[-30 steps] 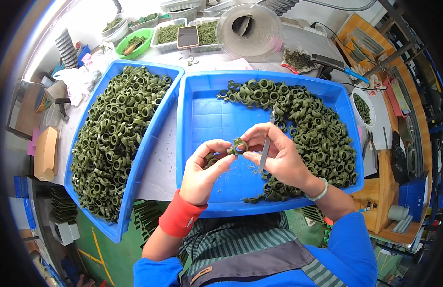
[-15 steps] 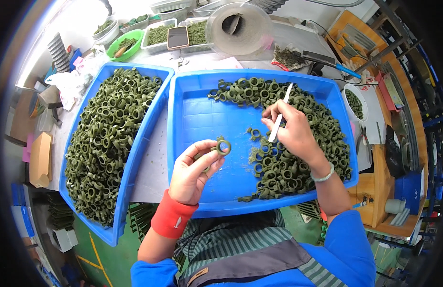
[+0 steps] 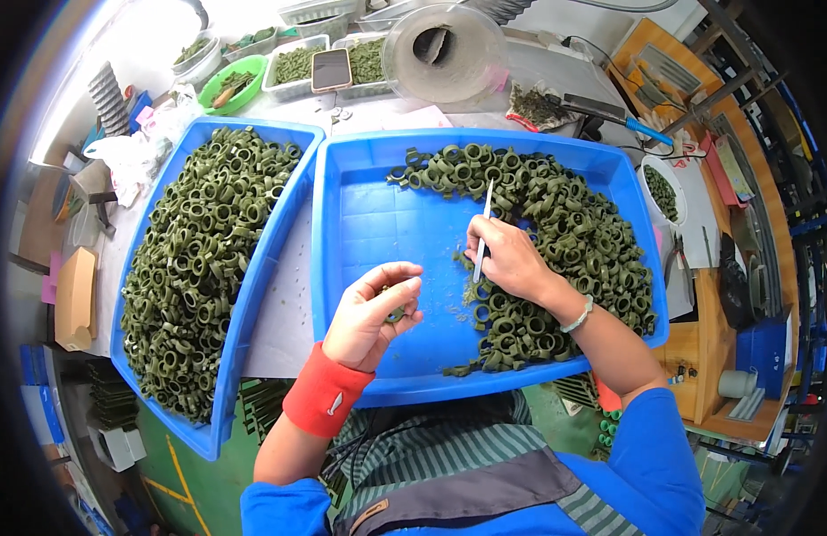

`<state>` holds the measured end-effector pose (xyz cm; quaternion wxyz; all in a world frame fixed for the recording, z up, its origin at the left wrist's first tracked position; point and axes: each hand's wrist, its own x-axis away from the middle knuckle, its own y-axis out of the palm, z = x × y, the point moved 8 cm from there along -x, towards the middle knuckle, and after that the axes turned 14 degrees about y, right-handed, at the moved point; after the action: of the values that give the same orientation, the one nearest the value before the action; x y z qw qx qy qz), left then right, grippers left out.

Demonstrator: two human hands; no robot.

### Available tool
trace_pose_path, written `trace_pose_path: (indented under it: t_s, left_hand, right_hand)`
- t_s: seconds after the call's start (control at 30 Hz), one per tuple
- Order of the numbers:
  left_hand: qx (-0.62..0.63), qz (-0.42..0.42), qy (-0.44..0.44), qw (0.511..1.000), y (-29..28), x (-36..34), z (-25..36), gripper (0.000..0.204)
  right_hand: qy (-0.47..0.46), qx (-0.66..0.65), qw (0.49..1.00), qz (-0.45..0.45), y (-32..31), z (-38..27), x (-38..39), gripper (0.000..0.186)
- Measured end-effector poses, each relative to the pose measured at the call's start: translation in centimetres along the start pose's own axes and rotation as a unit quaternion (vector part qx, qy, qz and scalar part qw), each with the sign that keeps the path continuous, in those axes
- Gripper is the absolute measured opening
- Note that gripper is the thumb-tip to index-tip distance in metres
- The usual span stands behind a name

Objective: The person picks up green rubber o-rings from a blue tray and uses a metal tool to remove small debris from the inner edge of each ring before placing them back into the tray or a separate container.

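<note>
My left hand (image 3: 373, 317), in a red wristband, curls over the left part of a blue tray (image 3: 364, 210), with an olive-green ring part (image 3: 395, 314) mostly hidden in its fingers. To its upper right, my right hand (image 3: 512, 261) grips a slim metal tool (image 3: 488, 198), pointed end away from me, beside a large heap of olive-green ring parts (image 3: 565, 326) that fills the tray's right side and back. A second blue tray (image 3: 258, 295), left of that one, is piled high with similar rings (image 3: 195, 268).
Behind the trays stand tubs of small green pieces (image 3: 297, 64), a green bowl (image 3: 257, 67), a phone (image 3: 331, 71) and a clear funnel-like dish (image 3: 396, 62). A blue-handled tool (image 3: 650, 132) and a white bowl (image 3: 659, 192) lie right; a cardboard box (image 3: 74, 299) stands left.
A second ago my hands met at a ring; they have parted. Since half a second ago the ring at my left fingertips has dropped out of sight and my right hand has shifted down-left.
</note>
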<state>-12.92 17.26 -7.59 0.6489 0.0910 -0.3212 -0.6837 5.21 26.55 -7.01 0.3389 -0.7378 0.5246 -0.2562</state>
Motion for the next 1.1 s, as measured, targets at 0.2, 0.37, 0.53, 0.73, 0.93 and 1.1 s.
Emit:
trace_pose_path:
  t_s: [0.2, 0.37, 0.53, 0.73, 0.93, 1.1]
  left_hand:
    - [-0.052, 0.002, 0.002, 0.999, 0.4, -0.1, -0.5, 0.032]
    - [-0.062, -0.008, 0.005, 0.998, -0.1, -0.2, -0.1, 0.033]
    - [-0.060, -0.017, 0.013, 0.998, -0.4, -0.5, -0.7, 0.031]
    - [-0.063, -0.029, 0.022, 0.997, 0.2, -0.4, -0.7, 0.024]
    - [-0.028, -0.001, 0.020, 0.999, -0.1, -0.1, -0.6, 0.021]
    - [-0.030, 0.013, 0.029, 0.999, 0.2, -0.1, -0.2, 0.019]
  right_hand:
    - [-0.021, -0.062, 0.998, -0.010, -0.9, -3.1, 0.8, 0.016]
    - [-0.059, 0.019, 0.998, -0.033, 0.5, -2.2, 1.3, 0.018]
    - [-0.033, -0.037, 0.998, -0.029, 0.1, -3.5, 1.6, 0.021]
    - [-0.093, -0.155, 0.983, -0.008, -2.0, -7.4, 3.3, 0.019]
    - [0.074, -0.368, 0.918, -0.128, -0.6, -4.8, 2.6, 0.016]
    - [0.093, -0.421, 0.889, -0.152, -0.5, -5.0, 2.8, 0.018]
